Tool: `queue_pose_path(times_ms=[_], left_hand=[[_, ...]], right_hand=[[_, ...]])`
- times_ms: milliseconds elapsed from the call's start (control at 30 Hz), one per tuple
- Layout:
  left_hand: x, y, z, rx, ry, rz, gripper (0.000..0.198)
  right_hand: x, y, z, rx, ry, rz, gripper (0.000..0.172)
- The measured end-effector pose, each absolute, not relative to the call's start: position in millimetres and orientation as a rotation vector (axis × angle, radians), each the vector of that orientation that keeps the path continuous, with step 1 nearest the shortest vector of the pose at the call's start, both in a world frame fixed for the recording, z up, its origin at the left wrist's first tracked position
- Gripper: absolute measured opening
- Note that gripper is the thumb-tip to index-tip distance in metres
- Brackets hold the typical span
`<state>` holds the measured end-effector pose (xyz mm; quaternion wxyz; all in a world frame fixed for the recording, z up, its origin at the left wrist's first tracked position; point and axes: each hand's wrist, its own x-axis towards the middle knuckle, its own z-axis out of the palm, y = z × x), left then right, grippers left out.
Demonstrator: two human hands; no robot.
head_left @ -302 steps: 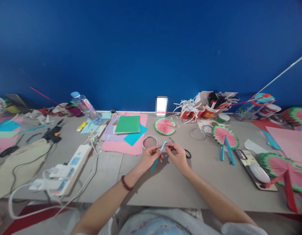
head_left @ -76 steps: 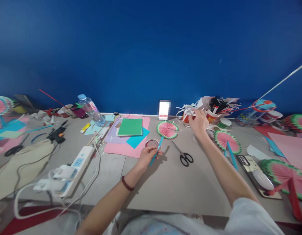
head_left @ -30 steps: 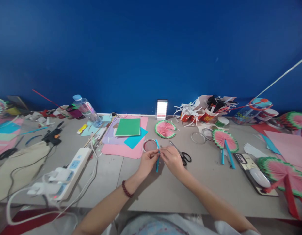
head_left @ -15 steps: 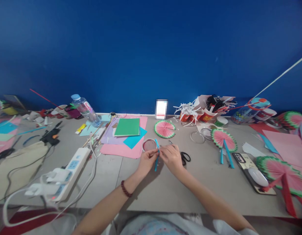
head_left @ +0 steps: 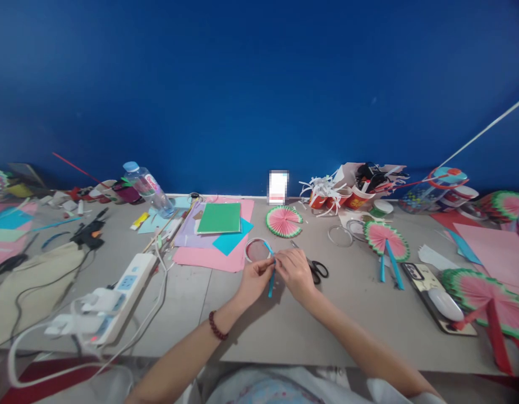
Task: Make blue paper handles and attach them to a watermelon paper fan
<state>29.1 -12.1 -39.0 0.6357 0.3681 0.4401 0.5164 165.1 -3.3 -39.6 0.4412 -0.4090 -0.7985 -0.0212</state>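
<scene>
Both my hands meet over the grey table (head_left: 284, 325) and pinch a thin blue paper strip (head_left: 271, 285). My left hand (head_left: 255, 276) grips it from the left, with a bead bracelet (head_left: 217, 327) on that wrist. My right hand (head_left: 295, 272) pinches its upper part from the right. The strip stands almost upright, and its lower end shows below my fingers. A tape roll (head_left: 256, 249) lies just behind my left hand. Black-handled scissors (head_left: 316, 268) lie right behind my right hand.
Stacked coloured paper (head_left: 219, 233) lies behind my hands, a round watermelon paper fan (head_left: 284, 220) beside it. More fans with blue sticks (head_left: 387, 242) and red sticks (head_left: 482, 292), a phone and mouse (head_left: 444, 296) sit right. A power strip (head_left: 120, 292), glue gun (head_left: 88, 235) and bottle (head_left: 148, 187) sit left.
My right hand came back from the paper cups at the far right and joined my left hand on the blue strip. In the last second the hands barely shifted.
</scene>
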Motion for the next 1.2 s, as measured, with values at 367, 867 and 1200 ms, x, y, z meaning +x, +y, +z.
queue_pose_path(times_ms=[367, 867, 1200], left_hand=[[26.1, -7.4, -37.4, 0.8, 1.04, 1.171, 0.035], [28.7, -10.8, -41.9, 0.878, 1.011, 1.202, 0.033], [26.3, -7.5, -35.9, 0.821, 0.996, 1.148, 0.038]], right_hand=[[168.4, 1.5, -39.5, -1.005, -1.845, 0.149, 0.012], [168.0, 0.2, -48.1, -0.996, -2.03, -0.148, 0.013], [172.4, 1.5, -39.9, -1.042, -1.935, -0.006, 0.012]])
